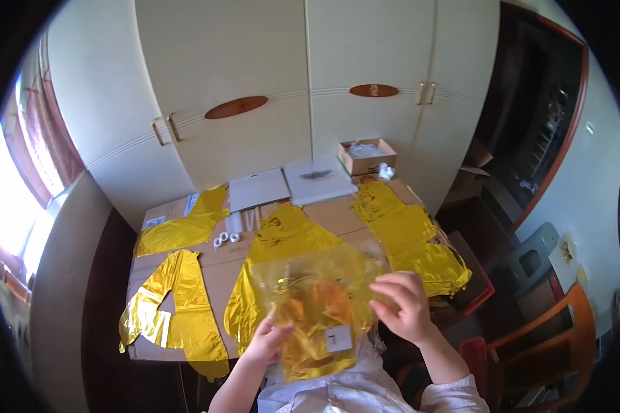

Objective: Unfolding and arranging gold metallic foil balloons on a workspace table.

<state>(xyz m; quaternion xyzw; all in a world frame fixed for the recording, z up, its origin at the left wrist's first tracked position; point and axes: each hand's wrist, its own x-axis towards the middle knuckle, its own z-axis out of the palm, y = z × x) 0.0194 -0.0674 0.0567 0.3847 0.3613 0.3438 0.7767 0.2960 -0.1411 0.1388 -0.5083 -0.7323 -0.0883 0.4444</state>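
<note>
My left hand (272, 341) grips the lower left side of a clear plastic bag (265, 275) close to my body. Inside the bag lies folded gold foil (303, 361), with an orange patch and a small white label (338, 339) showing. At the bag's right edge my right hand (403, 306) hovers, thumb and fingers apart, with nothing visible between them. Flat gold foil balloons are spread on the table: one at the front left (186, 306), one at the back left (182, 230), one in the middle (282, 237) partly behind the bag, and one on the right (410, 237).
Cardboard (217, 265) covers the table. Small white rolls (220, 239) sit left of the middle balloon. Two flat pale panels (258, 190) lie at the back, beside an open cardboard box (368, 162). Cabinets (227, 55) stand behind; a wooden chair (579, 330) is at right.
</note>
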